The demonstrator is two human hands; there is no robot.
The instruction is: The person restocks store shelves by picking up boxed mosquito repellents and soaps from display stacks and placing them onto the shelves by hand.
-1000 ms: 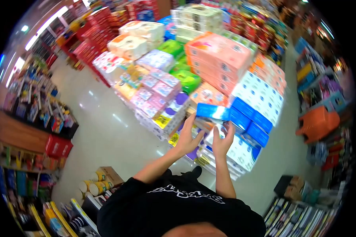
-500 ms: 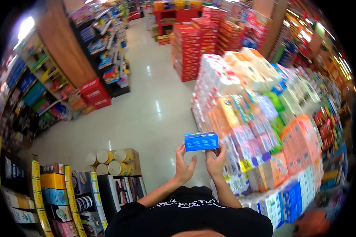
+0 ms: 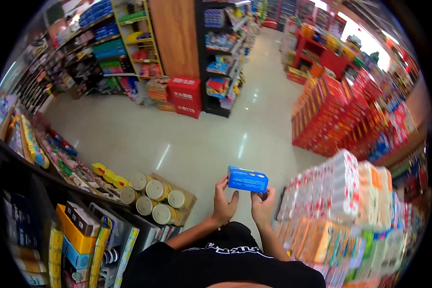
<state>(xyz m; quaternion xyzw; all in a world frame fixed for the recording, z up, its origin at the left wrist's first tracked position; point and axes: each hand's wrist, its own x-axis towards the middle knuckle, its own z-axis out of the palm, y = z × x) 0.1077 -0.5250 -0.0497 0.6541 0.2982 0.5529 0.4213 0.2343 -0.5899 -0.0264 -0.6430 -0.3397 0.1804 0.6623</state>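
Observation:
A small blue box point(image 3: 247, 180) with pale printing on its side is held out in front of my body, tilted slightly down to the right. My left hand point(image 3: 224, 204) grips its left end, fingers behind it and thumb pointing up below the box. At the lower right corner, my right hand point(image 3: 263, 206) holds the other end between thumb and fingers. The fingertips behind the box are hidden. Beneath it lies the shiny tiled floor.
Stacked tissue packs point(image 3: 321, 192) rise close on my right. Red cartons point(image 3: 331, 115) are piled beyond them. Several lidded cans point(image 3: 158, 189) sit in a carton at my left, beside a dark shelf. A red box point(image 3: 185, 97) stands by a wooden pillar point(image 3: 175, 43). A pale aisle point(image 3: 225, 139) runs ahead.
My view has swung left, so the shelves, pillar and red cartons sit farther right. Both hands still hold the blue box, which now tilts a little more.

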